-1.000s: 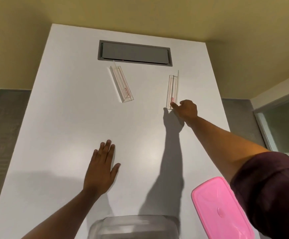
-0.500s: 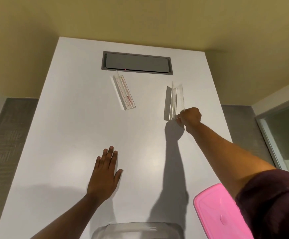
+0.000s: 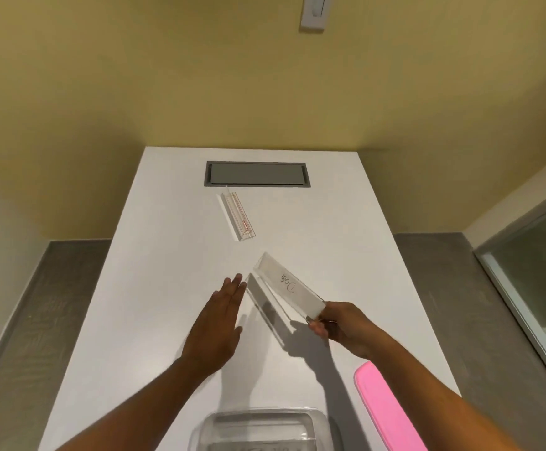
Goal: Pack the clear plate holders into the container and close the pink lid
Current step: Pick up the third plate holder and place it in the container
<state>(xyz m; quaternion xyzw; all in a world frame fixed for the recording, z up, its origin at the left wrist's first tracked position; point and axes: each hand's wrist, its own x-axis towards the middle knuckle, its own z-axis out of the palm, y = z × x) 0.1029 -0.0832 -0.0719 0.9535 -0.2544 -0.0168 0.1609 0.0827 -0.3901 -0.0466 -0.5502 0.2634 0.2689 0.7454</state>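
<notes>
My right hand (image 3: pixel 340 327) grips one end of a clear plate holder (image 3: pixel 286 288) with handwriting on its card, held tilted above the white table (image 3: pixel 135 320). My left hand (image 3: pixel 216 323) is raised just left of it, flat, fingers together and empty, fingertips near the holder's lower edge. A second clear plate holder (image 3: pixel 239 218) with red print lies on the table farther back. The clear container (image 3: pixel 261 428) sits at the near edge, with something clear inside it. The pink lid (image 3: pixel 385 415) lies to its right, partly behind my right arm.
A grey cable hatch (image 3: pixel 255 174) is set into the far end of the table. A yellow wall stands behind, with a white switch plate (image 3: pixel 314 11) high up. Grey floor runs along both sides. A glass panel (image 3: pixel 538 275) stands at the right.
My right hand lifted the right holder off the table and carried it nearer and leftward. My left hand rose from the table toward it. The camera view tilted up.
</notes>
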